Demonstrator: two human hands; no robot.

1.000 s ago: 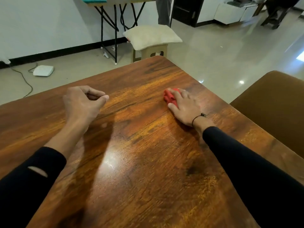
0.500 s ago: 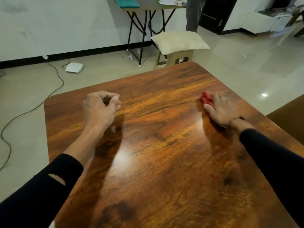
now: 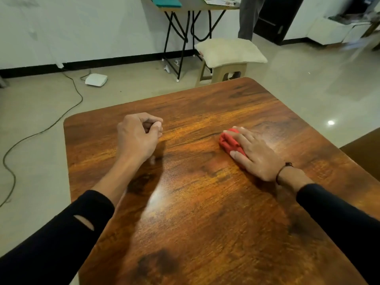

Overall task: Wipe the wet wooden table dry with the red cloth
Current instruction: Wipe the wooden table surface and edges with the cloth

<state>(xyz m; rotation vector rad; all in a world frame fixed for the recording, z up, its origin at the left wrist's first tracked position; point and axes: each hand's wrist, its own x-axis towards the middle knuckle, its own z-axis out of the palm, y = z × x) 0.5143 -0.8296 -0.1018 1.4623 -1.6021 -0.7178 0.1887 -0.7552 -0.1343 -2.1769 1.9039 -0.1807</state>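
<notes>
R hand (image 3: 257, 155) flat, pressing red cloth (image 3: 229, 141) on wooden table (image 3: 195, 212), L hand (image 3: 137, 136) curled, empty

Single head view, high, angled forward-down over wooden table (image 3: 205, 202); edges blurred, probably wide-angle.
</notes>
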